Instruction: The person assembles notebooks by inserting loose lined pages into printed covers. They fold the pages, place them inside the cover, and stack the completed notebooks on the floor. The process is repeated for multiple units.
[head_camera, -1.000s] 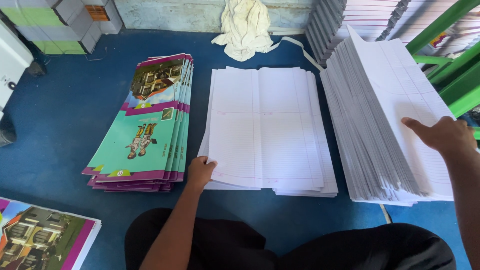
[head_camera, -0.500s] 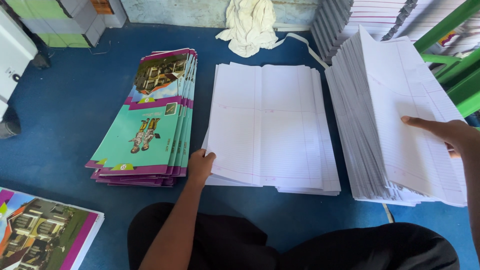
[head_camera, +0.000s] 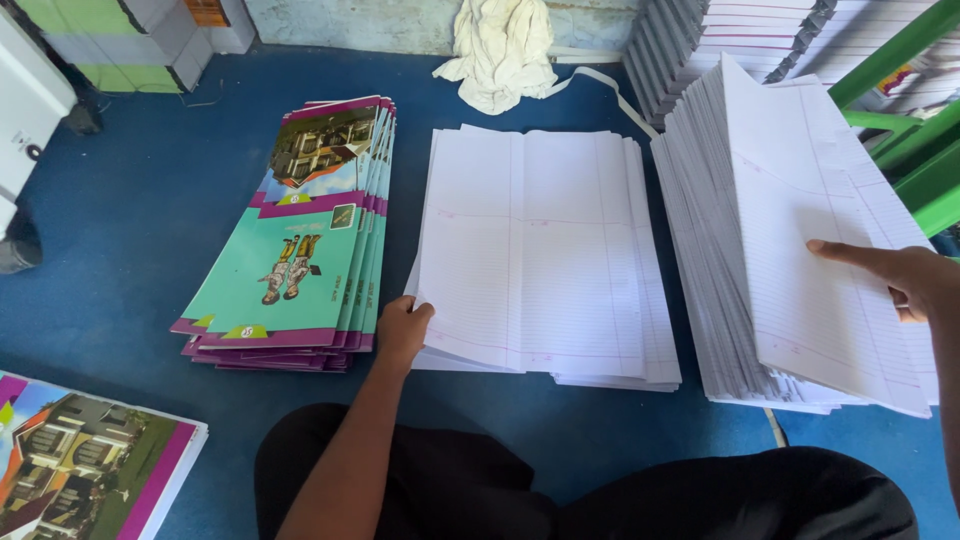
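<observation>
My left hand (head_camera: 402, 330) grips the near left corner of the middle stack of white ruled sheets (head_camera: 545, 250) lying on the blue floor. My right hand (head_camera: 900, 280) holds the top bundle of ruled sheets (head_camera: 810, 250) lifted off the tall fanned pile on the right (head_camera: 715, 290), thumb on top. A stack of colourful printed covers (head_camera: 300, 240), teal and purple, lies just left of my left hand.
Another pile of printed covers (head_camera: 80, 465) sits at the near left corner. A crumpled white cloth (head_camera: 500, 45) lies at the back. More paper stacks (head_camera: 720, 40) stand back right beside a green frame (head_camera: 900, 110). Boxes (head_camera: 110, 40) sit back left. My dark-clothed legs (head_camera: 560, 490) fill the foreground.
My right hand has raised the top bundle of sheets higher off the right pile. My left hand has shifted slightly along the corner of the middle stack.
</observation>
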